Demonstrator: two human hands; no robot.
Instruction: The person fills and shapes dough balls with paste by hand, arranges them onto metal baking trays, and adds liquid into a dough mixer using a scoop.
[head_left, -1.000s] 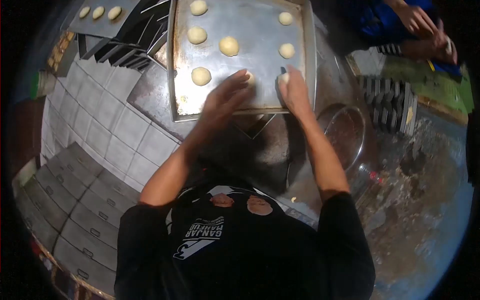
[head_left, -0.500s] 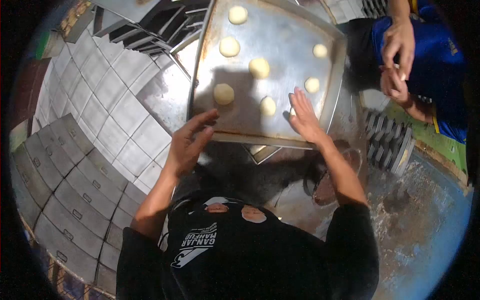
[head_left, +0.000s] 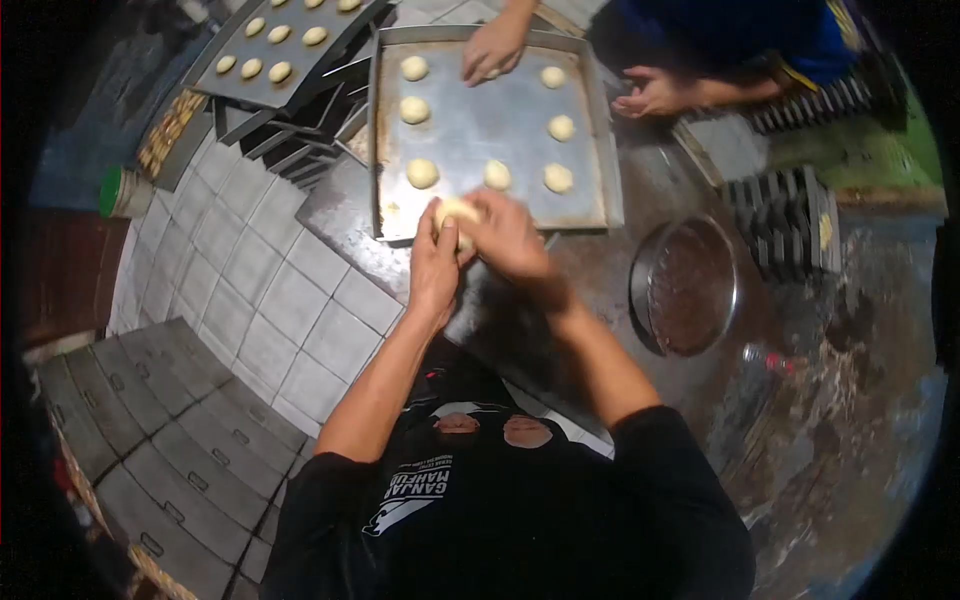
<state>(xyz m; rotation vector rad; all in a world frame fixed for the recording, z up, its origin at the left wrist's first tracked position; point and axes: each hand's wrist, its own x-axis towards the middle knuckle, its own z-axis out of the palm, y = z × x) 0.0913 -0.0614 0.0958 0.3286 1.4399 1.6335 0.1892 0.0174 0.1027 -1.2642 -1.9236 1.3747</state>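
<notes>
A piece of pale dough (head_left: 458,211) is held between my two hands above the near left edge of the metal baking tray (head_left: 490,125). My left hand (head_left: 436,262) is closed around its left side, thumb on top. My right hand (head_left: 508,235) presses on it from the right, its fingers partly blurred. Several round dough balls lie on the tray, among them one ball (head_left: 422,173) just beyond my left hand and another ball (head_left: 497,175) just beyond my right fingers.
A co-worker's hand (head_left: 497,48) reaches over the tray's far side; their other hand (head_left: 650,92) is open at its right. Another tray (head_left: 245,88) of dough balls stands far left. A round metal pan (head_left: 686,285) sits right, near stacked dark moulds (head_left: 775,225).
My hands have come together over the tray's near edge and now hold dough. A ball is gone from mid-tray. The co-worker's hand has moved over the tray. The view has shifted.
</notes>
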